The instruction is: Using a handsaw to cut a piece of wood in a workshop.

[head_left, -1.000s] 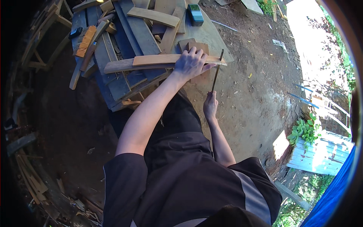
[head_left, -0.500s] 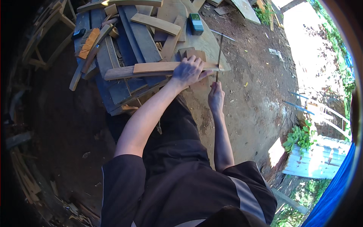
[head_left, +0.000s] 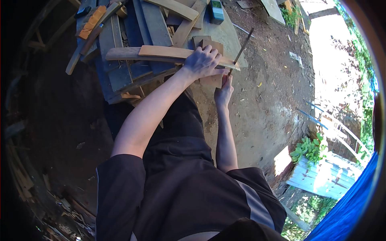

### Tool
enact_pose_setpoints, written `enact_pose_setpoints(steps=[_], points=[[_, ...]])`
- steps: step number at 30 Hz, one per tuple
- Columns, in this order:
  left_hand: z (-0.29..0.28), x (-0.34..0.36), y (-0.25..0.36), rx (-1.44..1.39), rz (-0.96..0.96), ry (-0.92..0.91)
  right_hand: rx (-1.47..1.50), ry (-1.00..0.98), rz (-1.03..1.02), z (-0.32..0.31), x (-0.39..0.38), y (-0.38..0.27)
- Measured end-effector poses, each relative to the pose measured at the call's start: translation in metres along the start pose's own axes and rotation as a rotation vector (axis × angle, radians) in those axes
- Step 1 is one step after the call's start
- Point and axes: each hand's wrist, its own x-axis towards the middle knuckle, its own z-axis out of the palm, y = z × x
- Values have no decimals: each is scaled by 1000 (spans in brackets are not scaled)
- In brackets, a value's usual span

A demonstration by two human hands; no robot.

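My left hand (head_left: 201, 62) is closed over a pale, gently curved wooden slat (head_left: 161, 51), which lies on a darker curved strip (head_left: 120, 54) across the bench. Its fingers wrap over the far edge and the thumb points right. My right hand (head_left: 224, 94) is closed just below the slat's right end, gripping a handsaw (head_left: 244, 46) by a handle mostly hidden in the fist. Seen nearly edge-on, the thin dark blade crosses the slat near its right tip and slants up to the right. Small wooden blocks (head_left: 211, 44) sit just beyond my left hand.
The bench (head_left: 155, 24) of worn blue-grey boards carries loose offcuts, an orange notched block (head_left: 92, 22) and a teal box (head_left: 216, 12). Dark wooden frames stand at left. Bare earth floor (head_left: 261, 104) lies right, with a leafy plant (head_left: 309, 148) and a blue tarp (head_left: 350, 201) beyond.
My right hand has come up closer to the slat, and the saw blade leans farther to the right. My left hand keeps its hold. The whole view has shifted slightly.
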Motion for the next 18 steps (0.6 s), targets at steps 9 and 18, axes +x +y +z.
enact_pose_setpoints(steps=[9, 18], points=[[2, 7, 12, 101, -161, -24, -74, 22, -100, 24, -68, 66], [2, 5, 9, 31, -122, 18, -99, -92, -19, -19, -76, 47]])
